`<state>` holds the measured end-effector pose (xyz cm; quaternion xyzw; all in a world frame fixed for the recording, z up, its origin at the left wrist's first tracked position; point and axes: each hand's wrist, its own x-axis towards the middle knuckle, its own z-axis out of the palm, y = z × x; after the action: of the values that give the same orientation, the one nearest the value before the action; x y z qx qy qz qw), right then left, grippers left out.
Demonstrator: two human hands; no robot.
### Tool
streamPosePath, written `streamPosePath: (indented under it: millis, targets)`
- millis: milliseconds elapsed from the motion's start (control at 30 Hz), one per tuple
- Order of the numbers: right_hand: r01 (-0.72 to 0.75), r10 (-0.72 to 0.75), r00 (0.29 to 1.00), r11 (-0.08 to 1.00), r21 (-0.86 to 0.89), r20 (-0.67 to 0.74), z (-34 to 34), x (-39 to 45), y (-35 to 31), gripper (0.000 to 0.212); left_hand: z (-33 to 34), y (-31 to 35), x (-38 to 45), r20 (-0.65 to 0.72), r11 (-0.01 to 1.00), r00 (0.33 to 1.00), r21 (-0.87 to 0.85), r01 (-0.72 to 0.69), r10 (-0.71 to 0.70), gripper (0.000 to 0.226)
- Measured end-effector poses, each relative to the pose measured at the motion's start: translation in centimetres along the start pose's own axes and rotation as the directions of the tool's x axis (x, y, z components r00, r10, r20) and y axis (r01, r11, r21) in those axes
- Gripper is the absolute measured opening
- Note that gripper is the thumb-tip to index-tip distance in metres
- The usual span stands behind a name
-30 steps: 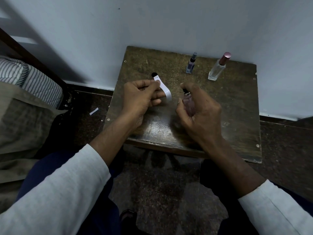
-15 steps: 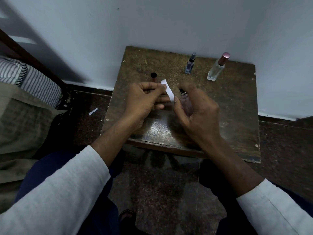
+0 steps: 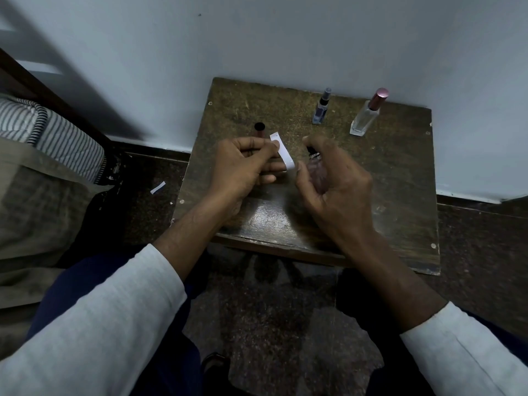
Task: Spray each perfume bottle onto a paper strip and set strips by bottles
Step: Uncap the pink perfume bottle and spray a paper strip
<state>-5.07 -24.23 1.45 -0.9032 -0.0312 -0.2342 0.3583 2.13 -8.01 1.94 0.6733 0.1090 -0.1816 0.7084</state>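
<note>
While the left hand (image 3: 243, 170) pinches a white paper strip (image 3: 283, 151) between thumb and curled fingers, the right hand (image 3: 334, 184) wraps around a rounded, pinkish glass bottle (image 3: 315, 174), forefinger atop its black sprayer, nozzle just beside the strip. Both hover over a scuffed, worn wooden table (image 3: 400, 181). At its far edge stand a slim blue bottle (image 3: 320, 108) and a square clear bottle (image 3: 367, 115) with a glossy pink cap; a dark cylindrical cap (image 3: 259, 129) stands behind the left hand.
</note>
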Motion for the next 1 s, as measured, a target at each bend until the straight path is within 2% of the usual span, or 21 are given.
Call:
streamPosePath:
  millis: [100,233,400,567,1000]
  targets:
    - [-0.025,0.025,1.000,1.000,0.011,0.008,-0.1,0.2,0.1,0.037,-0.1,0.0,0.1,-0.005,1.000,1.000,-0.006,-0.006,0.006,0.016]
    - [-0.197,0.190,0.980,0.971,0.138,0.064,-0.1,0.4,0.2,0.052,0.0,-0.1,0.2,-0.015,0.999,0.999,0.011,-0.032,0.032,0.017]
    - [-0.293,0.288,0.956,0.941,0.167,0.055,0.0,0.8,0.6,0.036,-0.3,-0.2,0.3,0.007,0.995,0.998,0.072,-0.067,0.067,0.018]
    - [-0.290,0.289,0.957,0.930,0.224,0.039,0.3,0.8,0.9,0.010,-0.4,-0.4,0.4,0.034,0.987,0.996,0.135,-0.092,0.089,0.015]
    - [-0.265,0.245,0.964,0.918,0.295,0.103,0.7,1.3,1.0,0.016,-0.8,-0.6,0.6,0.022,0.965,0.991,0.226,-0.134,0.133,0.021]
